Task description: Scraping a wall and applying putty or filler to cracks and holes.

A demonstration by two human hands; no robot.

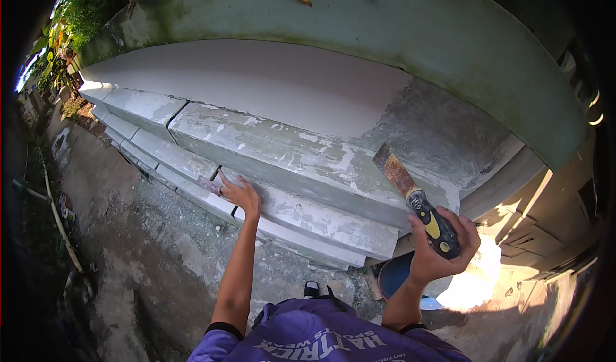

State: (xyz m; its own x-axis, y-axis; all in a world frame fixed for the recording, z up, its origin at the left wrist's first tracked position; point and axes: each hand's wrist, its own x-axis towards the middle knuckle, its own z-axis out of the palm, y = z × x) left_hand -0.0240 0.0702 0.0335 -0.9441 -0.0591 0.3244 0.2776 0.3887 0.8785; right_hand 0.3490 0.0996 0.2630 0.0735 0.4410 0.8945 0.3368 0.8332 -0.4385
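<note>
In my right hand (pixel 443 246) is a putty knife (pixel 401 175) with a rusty blade and a black-and-yellow handle. My fingers wrap the handle, and the blade points up and left, over the top ledge (pixel 269 137) with its patchy white paint. Farther left, my left hand (pixel 240 195) reaches down to the middle ledge (pixel 314 218). Its fingers are on a small flat stained piece (pixel 208 185), pressed against that ledge near a dark joint. What the piece is made of cannot be made out.
Behind the ledges rises a white wall (pixel 276 80) with a bare grey patch at right, under a curved green overhang (pixel 385 22). A blue bucket (pixel 399 277) stands below my right hand. Plants (pixel 90 9) grow at far left. Rough concrete floor (pixel 160 246) lies below.
</note>
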